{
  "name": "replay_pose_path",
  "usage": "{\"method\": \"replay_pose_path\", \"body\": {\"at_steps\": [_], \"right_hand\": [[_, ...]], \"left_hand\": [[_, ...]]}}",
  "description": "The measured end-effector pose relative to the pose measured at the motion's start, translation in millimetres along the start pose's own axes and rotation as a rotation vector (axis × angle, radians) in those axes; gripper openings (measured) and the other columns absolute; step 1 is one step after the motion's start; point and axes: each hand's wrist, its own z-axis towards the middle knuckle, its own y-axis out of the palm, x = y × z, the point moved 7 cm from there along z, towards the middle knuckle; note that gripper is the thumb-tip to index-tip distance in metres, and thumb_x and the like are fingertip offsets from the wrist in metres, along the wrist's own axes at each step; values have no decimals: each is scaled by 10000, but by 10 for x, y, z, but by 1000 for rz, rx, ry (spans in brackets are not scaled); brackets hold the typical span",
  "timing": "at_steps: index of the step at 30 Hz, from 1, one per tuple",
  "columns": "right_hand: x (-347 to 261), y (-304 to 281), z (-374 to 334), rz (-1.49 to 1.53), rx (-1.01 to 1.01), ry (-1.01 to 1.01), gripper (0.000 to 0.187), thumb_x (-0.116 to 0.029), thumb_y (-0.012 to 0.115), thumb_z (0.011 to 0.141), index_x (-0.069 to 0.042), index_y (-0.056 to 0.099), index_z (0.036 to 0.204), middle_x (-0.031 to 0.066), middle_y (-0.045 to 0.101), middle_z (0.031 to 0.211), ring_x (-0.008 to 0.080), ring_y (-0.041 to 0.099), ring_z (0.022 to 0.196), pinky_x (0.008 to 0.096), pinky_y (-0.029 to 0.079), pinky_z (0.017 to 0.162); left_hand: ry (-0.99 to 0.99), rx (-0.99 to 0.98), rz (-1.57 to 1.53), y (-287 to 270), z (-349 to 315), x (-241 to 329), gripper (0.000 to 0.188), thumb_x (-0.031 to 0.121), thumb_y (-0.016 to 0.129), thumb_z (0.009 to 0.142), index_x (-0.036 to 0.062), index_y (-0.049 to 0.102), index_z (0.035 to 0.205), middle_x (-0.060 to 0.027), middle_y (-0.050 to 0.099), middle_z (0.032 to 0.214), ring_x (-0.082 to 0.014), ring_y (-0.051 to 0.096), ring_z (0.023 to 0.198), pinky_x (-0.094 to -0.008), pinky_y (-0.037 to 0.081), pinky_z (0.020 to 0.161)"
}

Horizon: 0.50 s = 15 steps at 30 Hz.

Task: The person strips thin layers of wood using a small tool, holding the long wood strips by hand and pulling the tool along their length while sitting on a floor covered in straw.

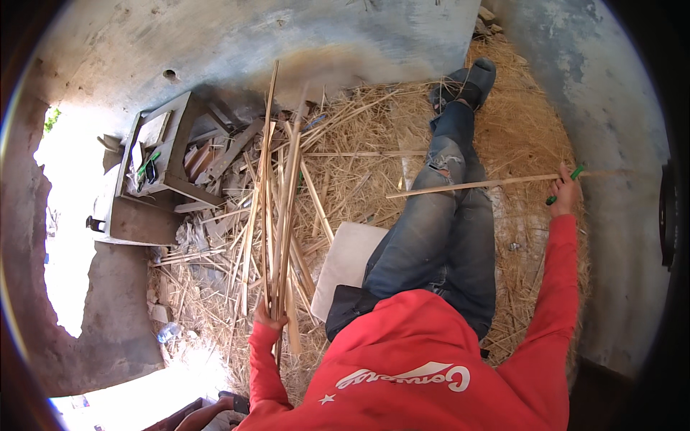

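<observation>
Only the head view to go on here. Your hands are well apart: left hand (270,319) out on your left, right hand (565,192) way out on your right, close to the wall (616,266). The left is wrapped around a bundle of long thin strips (279,208), gripping it near the bottom, with the rest fanning out away from you.

Your right has its fingers closed around a single strip (503,182), plus some green tool (577,172). Both ends of that tool poke out of your fist, but I honestly can't tell what it is or whether it's touching the strip.

What matters imo is the angle. The single strip lies sideways over your legs (424,237), its long axis roughly crosswise to the bundle, which points forward. Its free end aims left at the bundle and stops short, so there's a clear gap. Your right hand owns the other end, where a blurry stretch seems to carry on toward the wall. So any move between the two looks like a sideways thing, and your left hand is the one near the bundle.
</observation>
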Motion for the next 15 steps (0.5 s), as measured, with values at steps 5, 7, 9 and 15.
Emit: {"method": "replay_pose_path", "body": {"at_steps": [5, 7, 9, 15], "right_hand": [[-27, -153, 148, 116, 18, 11, 126, -223, 647, 978, -133, 561, 997, -67, 278, 544, 78, 246, 436, 276, 218, 435], [-43, -304, 236, 143, 27, -10, 129, -222, 644, 979, -128, 556, 984, -67, 278, 542, 78, 247, 436, 277, 213, 432], [-69, -512, 320, 179, 28, -35, 142, -219, 646, 978, -127, 546, 936, -64, 290, 545, 80, 264, 437, 279, 217, 428], [104, -1406, 318, 234, 204, -65, 143, -215, 636, 982, -102, 557, 943, -65, 288, 550, 81, 272, 443, 275, 216, 429]], "left_hand": [[175, -161, 77, -2, -199, 710, 689, 75, 805, 640, -9, 553, 1275, -142, 655, 1030, -242, 662, 928, -349, 545, 810], [267, -193, 113, 48, -131, 1107, 696, 85, 815, 632, -12, 561, 1272, -146, 655, 1044, -243, 658, 948, -354, 541, 830], [404, -260, 109, 171, -24, 1577, 748, 77, 819, 644, -6, 535, 1331, -161, 644, 1110, -250, 648, 1020, -344, 517, 893], [682, -460, 47, 923, 458, 2667, 827, 117, 860, 669, 2, 485, 1398, -161, 623, 1243, -267, 620, 1150, -349, 477, 990]]}}
